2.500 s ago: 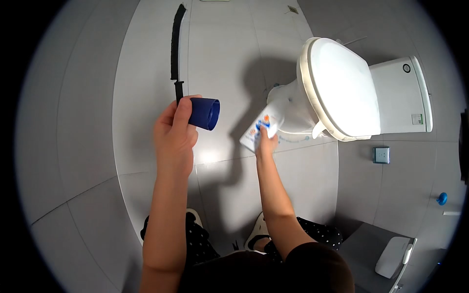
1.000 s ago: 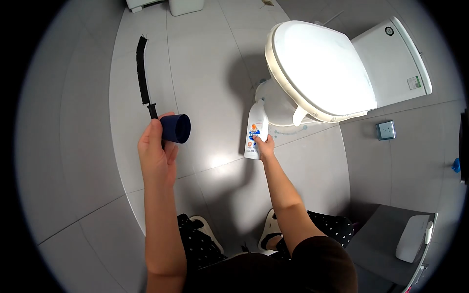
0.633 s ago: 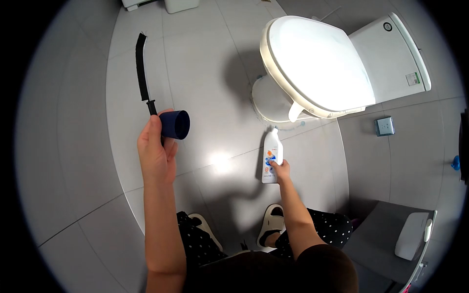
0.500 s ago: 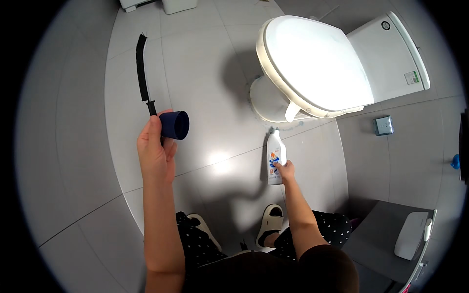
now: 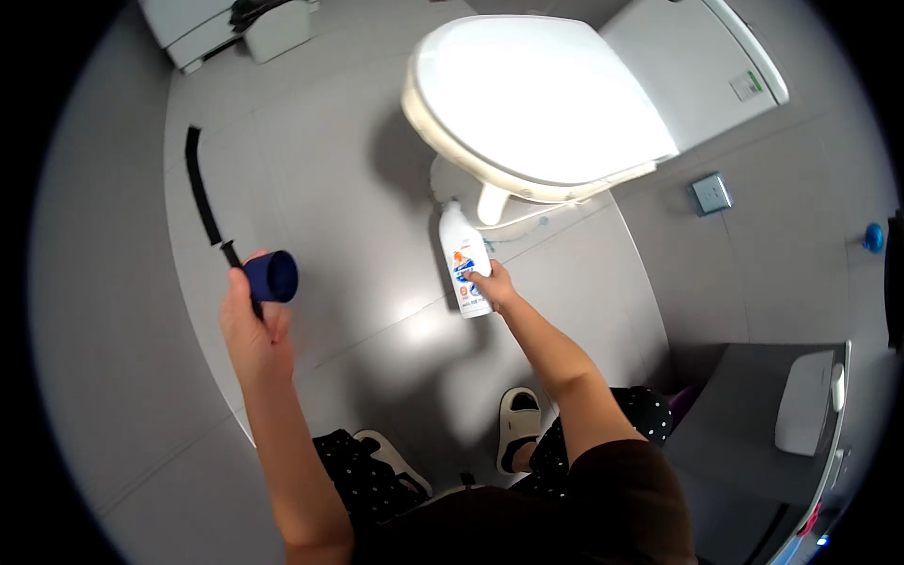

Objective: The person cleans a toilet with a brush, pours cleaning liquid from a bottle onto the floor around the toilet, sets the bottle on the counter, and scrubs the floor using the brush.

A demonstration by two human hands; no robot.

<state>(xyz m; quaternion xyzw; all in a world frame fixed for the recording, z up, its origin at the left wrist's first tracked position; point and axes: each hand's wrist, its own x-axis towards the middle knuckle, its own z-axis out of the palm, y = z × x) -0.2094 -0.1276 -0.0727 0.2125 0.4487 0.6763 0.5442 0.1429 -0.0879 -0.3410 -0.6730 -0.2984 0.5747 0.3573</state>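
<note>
In my left hand [image 5: 252,315] are two things: a long narrow brush with black bristles [image 5: 200,193], its slightly curved head pointing up and away, and a dark blue cap [image 5: 271,277] with its hollow end facing right. My right hand [image 5: 494,285] is closed round the lower part of a white bottle [image 5: 463,259] with an orange and blue label. The bottle's neck points toward the base of the toilet [image 5: 527,99], whose lid is down. Bluish marks [image 5: 527,229] show on the floor by the toilet base.
A wall socket [image 5: 712,194] is to the right of the toilet. At lower right stands a grey cabinet [image 5: 744,414] with a white box on its side. White furniture [image 5: 193,33] and a white bin [image 5: 278,33] are at upper left. Two slippers [image 5: 520,428] are below.
The view has turned, so the toilet appears further left and more furniture shows at upper left. The brush and cap have tilted leftward. The bottle leans more to the left, still held.
</note>
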